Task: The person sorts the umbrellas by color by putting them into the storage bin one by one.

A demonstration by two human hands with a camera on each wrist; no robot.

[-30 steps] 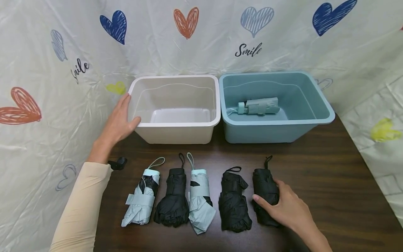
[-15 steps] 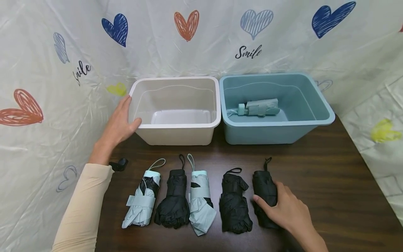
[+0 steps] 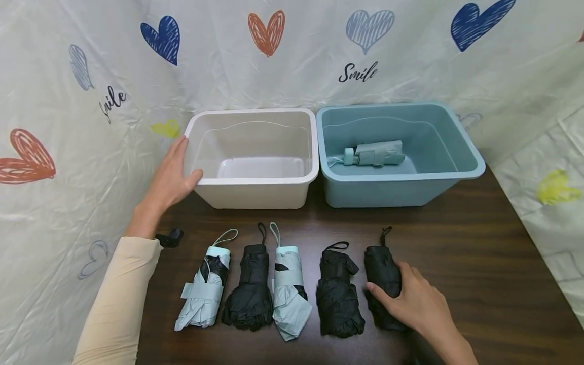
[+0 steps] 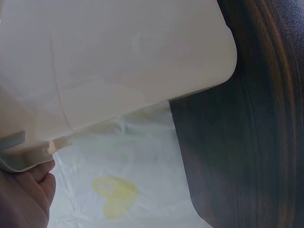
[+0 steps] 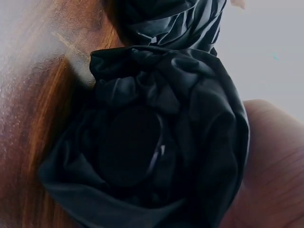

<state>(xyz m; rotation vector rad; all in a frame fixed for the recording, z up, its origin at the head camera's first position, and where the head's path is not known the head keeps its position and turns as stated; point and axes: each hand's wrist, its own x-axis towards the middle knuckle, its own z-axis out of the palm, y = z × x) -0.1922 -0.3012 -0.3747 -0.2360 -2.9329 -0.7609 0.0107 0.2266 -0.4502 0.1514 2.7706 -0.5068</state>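
Note:
At the left end of the beige plastic bin (image 3: 255, 181), my left hand (image 3: 166, 185) holds the corner of the rim, thumb on the front and fingers along the side. The left wrist view has the fingers (image 4: 45, 185) tucked beneath the rim. My right hand (image 3: 420, 304) grips the rightmost folded black umbrella (image 3: 382, 268), which lies on the table, thumb on its left side and fingers on its right. In the right wrist view, that umbrella's bunched fabric end (image 5: 204, 133) fills the middle, with part of the hand (image 5: 273, 156) beside it.
Left of the gripped umbrella lie two black umbrellas (image 3: 338, 294) (image 3: 250, 289) and two pale blue ones (image 3: 289, 299) (image 3: 205, 299). A blue bin (image 3: 378, 192) beside the beige one contains a pale blue umbrella (image 3: 378, 153). A heart-printed sheet (image 3: 301, 66) hangs behind the dark wooden table (image 3: 493, 284).
The right hand stays around the rightmost black umbrella, which has shifted very slightly left. The left hand keeps its place on the beige bin. The head view sways a little.

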